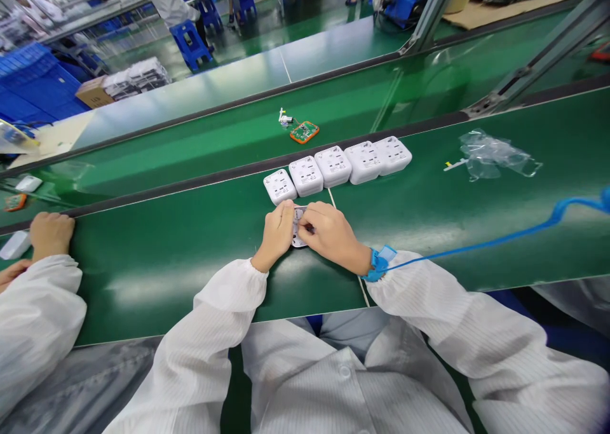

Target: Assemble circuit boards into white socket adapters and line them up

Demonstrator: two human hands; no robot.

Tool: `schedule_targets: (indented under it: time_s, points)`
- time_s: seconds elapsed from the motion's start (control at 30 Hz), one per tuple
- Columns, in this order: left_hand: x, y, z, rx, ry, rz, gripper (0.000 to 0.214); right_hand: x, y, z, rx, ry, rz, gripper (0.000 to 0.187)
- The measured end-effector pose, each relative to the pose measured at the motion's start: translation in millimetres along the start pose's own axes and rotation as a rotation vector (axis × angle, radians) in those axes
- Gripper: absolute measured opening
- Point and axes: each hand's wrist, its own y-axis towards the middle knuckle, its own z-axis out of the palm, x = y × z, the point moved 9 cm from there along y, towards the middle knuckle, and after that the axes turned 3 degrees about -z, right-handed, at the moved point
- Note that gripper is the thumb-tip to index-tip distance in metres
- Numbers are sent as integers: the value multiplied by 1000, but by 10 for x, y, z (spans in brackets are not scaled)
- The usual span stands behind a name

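Note:
My left hand (277, 232) is closed on the left edge of a white plastic housing (298, 236), held low over the green bench. Its upper face has round and dark details, partly covered by my fingers. My right hand (328, 230) is curled over the right side of that piece, thumb and fingers pinched together at its face. Whatever lies between those fingertips is hidden. Just beyond my hands stands a slanted row of several white rounded-square housings (333, 166) with slots and small print on top.
A blue wrist strap (379, 262) trails a blue cord (500, 234) to the right. Clear plastic bags (495, 154) lie at the right. Over the dark rail, an orange-rimmed circuit board (304, 131) sits on the green belt. A co-worker's hand (51, 234) rests at the left.

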Motion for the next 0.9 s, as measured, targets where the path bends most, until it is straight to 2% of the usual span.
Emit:
schedule_targets:
  time_s: [0.17,0.43,0.57,0.67,0.77,0.9]
  points:
    - [-3,-9,-1,-18,10,-3,56,-30,38,34,85,118,33,23]
    - [-4,-15,-6,-68,97,-7,59,77,50,105,112,-27,-76,19]
    - [-2,-5,-23,-61,91,-3,60,142,60,138,184,-58,-135,17]
    - [-18,-2,-23,-22,52,-9,61,128,51,88,239,-51,-152,16]
    - [-14,-8,-44,-24,14,-37,65,59,15,-13,273,-37,-149,6]
    - [1,-18,-43,-30,13,-40,67,-102,-28,-87,306,-51,-75,23]
